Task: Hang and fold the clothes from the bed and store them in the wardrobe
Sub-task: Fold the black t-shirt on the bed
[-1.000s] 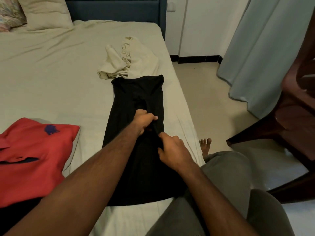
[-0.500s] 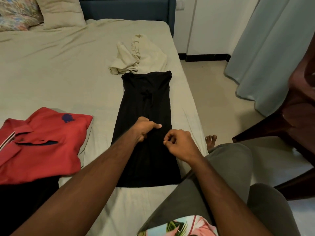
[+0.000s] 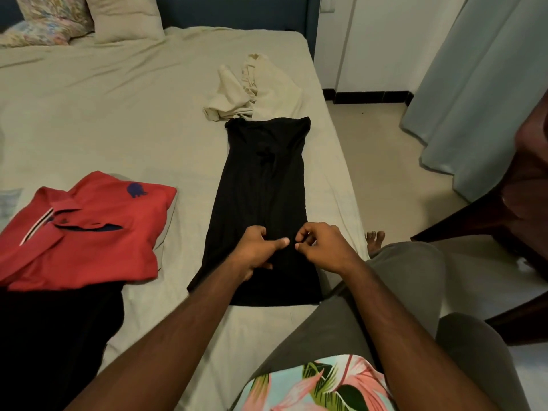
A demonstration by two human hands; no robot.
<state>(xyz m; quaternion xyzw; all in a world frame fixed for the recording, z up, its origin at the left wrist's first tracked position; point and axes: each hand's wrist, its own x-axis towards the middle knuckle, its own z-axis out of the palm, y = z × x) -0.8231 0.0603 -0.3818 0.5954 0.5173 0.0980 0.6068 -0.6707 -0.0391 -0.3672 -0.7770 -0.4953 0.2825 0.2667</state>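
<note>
A long black garment [image 3: 262, 185] lies flat and narrow on the bed [image 3: 103, 120], running away from me. My left hand [image 3: 255, 252] rests on its lower middle with fingers curled into the cloth and the thumb pointing right. My right hand [image 3: 321, 247] is just beside it, thumb and fingertips pinching the cloth next to the left thumb. A folded red polo shirt [image 3: 89, 229] lies to the left on top of a dark garment [image 3: 53, 336]. A crumpled beige garment [image 3: 258, 87] sits beyond the black one.
Pillows [image 3: 124, 19] lie at the head of the bed. The bed's right edge runs close past the black garment. My grey-trousered knee [image 3: 391, 292] is at that edge. A dark wooden chair [image 3: 527, 209] and a pale curtain [image 3: 480, 99] stand on the right.
Both hands have slid back along the black garment toward me. My right hand let go of the cloth, lifted, and now pinches it beside the left thumb.
</note>
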